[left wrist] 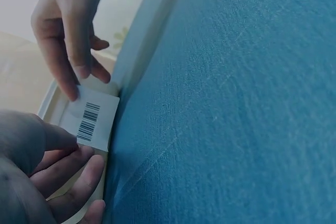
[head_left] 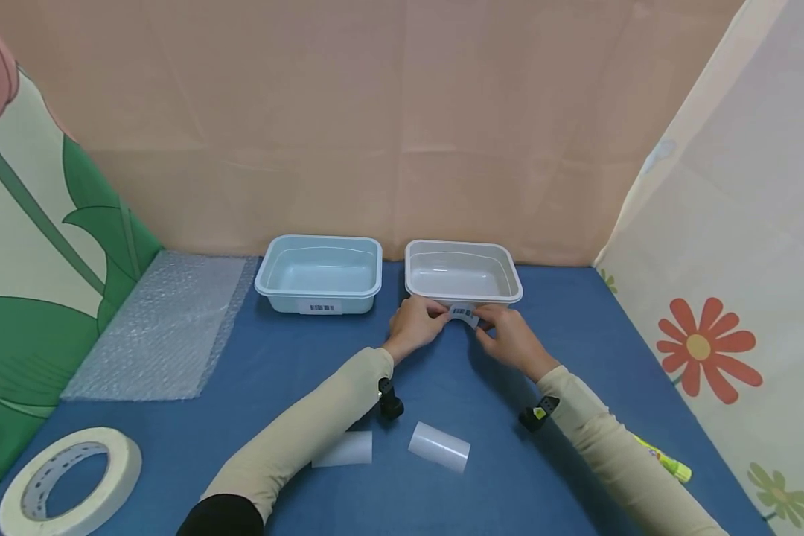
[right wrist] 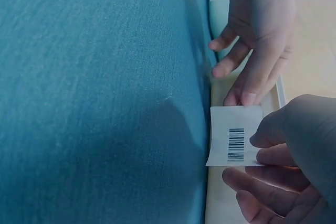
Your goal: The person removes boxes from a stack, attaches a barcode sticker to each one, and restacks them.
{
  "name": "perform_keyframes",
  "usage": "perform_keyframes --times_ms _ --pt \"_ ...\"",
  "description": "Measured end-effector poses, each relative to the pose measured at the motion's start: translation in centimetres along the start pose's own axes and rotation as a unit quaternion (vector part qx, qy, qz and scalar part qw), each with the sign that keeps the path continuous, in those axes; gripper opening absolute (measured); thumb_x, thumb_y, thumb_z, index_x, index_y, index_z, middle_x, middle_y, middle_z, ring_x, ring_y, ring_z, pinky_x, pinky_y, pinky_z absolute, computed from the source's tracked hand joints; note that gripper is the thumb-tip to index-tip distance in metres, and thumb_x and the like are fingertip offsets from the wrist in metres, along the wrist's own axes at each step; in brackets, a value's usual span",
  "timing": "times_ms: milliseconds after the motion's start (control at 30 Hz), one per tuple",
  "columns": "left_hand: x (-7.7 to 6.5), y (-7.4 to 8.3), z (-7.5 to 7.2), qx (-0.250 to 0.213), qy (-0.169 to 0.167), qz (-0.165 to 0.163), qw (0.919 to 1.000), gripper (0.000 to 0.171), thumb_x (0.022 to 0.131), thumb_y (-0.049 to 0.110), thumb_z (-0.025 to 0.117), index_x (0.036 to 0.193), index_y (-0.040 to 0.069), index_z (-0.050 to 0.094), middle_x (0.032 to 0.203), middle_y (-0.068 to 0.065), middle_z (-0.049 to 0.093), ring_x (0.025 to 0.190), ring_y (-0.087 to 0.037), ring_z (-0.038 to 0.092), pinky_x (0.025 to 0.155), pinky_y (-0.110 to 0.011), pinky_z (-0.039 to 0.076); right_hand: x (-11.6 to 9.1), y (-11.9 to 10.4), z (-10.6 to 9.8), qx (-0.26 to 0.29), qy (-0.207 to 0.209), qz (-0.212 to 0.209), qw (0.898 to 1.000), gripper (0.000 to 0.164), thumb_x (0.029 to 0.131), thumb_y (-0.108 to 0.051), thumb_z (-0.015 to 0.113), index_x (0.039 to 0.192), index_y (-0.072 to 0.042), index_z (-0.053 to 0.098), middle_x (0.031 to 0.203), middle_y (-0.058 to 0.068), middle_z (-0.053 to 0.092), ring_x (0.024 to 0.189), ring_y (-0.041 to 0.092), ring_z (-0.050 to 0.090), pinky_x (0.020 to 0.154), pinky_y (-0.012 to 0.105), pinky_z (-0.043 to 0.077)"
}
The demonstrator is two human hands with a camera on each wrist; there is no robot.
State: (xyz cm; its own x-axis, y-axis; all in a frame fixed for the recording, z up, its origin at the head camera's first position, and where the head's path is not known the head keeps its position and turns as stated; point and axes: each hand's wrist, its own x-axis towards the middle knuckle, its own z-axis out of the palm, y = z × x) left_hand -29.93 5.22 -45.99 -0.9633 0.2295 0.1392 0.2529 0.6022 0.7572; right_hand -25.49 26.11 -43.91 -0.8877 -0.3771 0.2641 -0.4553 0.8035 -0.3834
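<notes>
A white barcode label [head_left: 464, 314] is stretched between both hands at the front wall of the pale grey plastic box [head_left: 462, 299]. My left hand [head_left: 415, 325] pinches the label's left end between thumb and fingers. At the other end, my right hand [head_left: 509, 336] pinches it by thumb and index finger, its other fingers spread below in the right wrist view. The label bows slightly, barcode [right wrist: 236, 144] facing out. Beside the grey box stands a light blue box [head_left: 318, 286] with a similar barcode label [head_left: 321, 307] on its front.
Bubble wrap [head_left: 164, 320] lies at the left. A thick roll of white tape [head_left: 126, 476] sits front left. Two curled pieces of white backing paper [head_left: 440, 447] lie between the forearms. A yellow-green tube [head_left: 675, 467] is beside the right forearm. A beige backdrop [head_left: 375, 134] rises behind the boxes.
</notes>
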Motion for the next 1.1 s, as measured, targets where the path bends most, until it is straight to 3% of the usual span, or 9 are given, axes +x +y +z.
perform_keyframes --times_ms 233,500,633,800,967,1100 --pt "-0.1 -0.1 0.1 0.007 0.011 0.013 0.9998 0.015 0.097 0.027 0.072 0.104 0.021 0.084 0.099 0.005 0.081 0.092 -0.015 0.074 0.083 -0.045 0.054 -0.2 -0.2 -0.1 -0.010 -0.001 -0.005 1.000 0.039 0.094 -0.006 0.070 0.132 0.007 0.066 0.133 0.022 0.066 0.094 0.029 0.075 0.080 0.044 0.061" --pt "-0.6 -0.4 -0.4 0.020 0.010 0.017 0.9996 0.016 0.097 0.026 0.071 0.104 0.020 0.083 0.098 0.004 0.080 0.091 -0.017 0.072 0.085 -0.049 0.054 -0.8 -0.3 0.1 -0.056 0.023 0.024 0.998 0.039 0.092 -0.013 0.074 0.128 0.003 0.069 0.123 0.019 0.071 0.084 0.026 0.071 0.072 0.044 0.059" --pt "-0.7 0.0 -0.5 0.053 -0.048 0.043 0.9965 0.022 0.096 0.026 0.071 0.115 0.019 0.080 0.112 0.002 0.079 0.105 -0.018 0.072 0.094 -0.050 0.054 -0.4 -0.3 0.2 -0.055 0.005 0.024 0.998 0.035 0.092 -0.011 0.073 0.125 -0.001 0.072 0.116 0.017 0.073 0.084 0.024 0.070 0.072 0.044 0.058" --pt "0.1 1.0 0.3 0.093 -0.136 0.107 0.9805 0.037 0.098 0.022 0.067 0.135 0.015 0.069 0.137 -0.004 0.069 0.125 -0.021 0.065 0.103 -0.043 0.054 0.8 -0.1 0.5 -0.025 -0.037 0.012 0.999 0.039 0.093 -0.007 0.068 0.132 -0.004 0.068 0.122 0.014 0.072 0.089 0.022 0.070 0.078 0.044 0.058" --pt "0.7 1.2 0.4 0.090 -0.145 0.103 0.9799 0.038 0.099 0.022 0.064 0.135 0.012 0.069 0.138 -0.006 0.068 0.121 -0.022 0.066 0.101 -0.043 0.055 1.1 0.7 0.4 -0.025 -0.033 0.035 0.999 0.038 0.093 -0.009 0.067 0.131 -0.004 0.068 0.111 0.013 0.074 0.071 0.016 0.061 0.063 0.037 0.050" --pt "0.4 0.9 -0.9 0.094 -0.143 0.067 0.9829 0.041 0.100 0.024 0.064 0.138 0.010 0.066 0.142 -0.006 0.066 0.132 -0.025 0.061 0.107 -0.051 0.050 0.6 1.4 -0.3 -0.038 -0.031 0.090 0.995 0.037 0.094 -0.013 0.068 0.130 -0.003 0.068 0.112 0.016 0.075 0.066 0.016 0.060 0.056 0.034 0.045"
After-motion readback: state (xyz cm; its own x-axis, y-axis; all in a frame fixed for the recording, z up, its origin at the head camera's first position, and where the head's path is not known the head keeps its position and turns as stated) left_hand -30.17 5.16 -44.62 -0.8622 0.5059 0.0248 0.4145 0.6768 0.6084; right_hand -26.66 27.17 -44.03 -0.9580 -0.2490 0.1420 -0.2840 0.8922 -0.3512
